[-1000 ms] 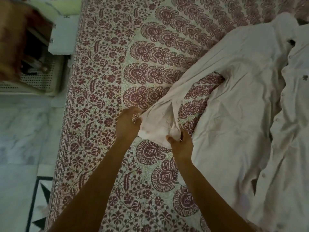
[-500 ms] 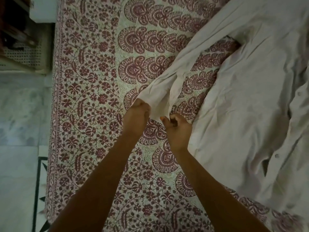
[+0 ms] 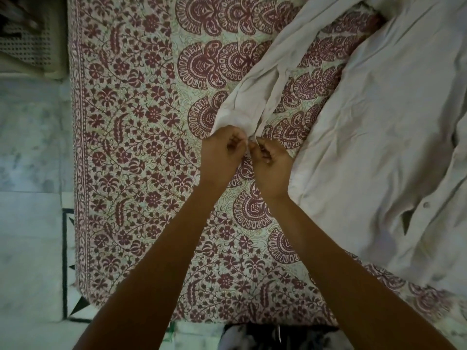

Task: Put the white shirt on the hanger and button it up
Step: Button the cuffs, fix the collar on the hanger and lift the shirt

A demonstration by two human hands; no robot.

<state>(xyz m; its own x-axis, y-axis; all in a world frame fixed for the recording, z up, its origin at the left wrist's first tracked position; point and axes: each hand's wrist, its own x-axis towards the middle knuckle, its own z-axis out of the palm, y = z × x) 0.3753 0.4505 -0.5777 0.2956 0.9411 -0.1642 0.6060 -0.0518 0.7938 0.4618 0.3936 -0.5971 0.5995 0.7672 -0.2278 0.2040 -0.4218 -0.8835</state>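
Together, left hand and right hand pinch the sleeve cuff of the white shirt; shirt body spread on patterned bed.

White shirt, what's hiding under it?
The red-flowered bedspread lies under the white shirt and shows in the gap between its sleeve and body. Anything else beneath the body is covered by the cloth.

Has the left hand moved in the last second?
Yes. Judged against the bedspread pattern, the left hand has shifted rightward, closing on the right hand. Both now pinch the sleeve end close together.
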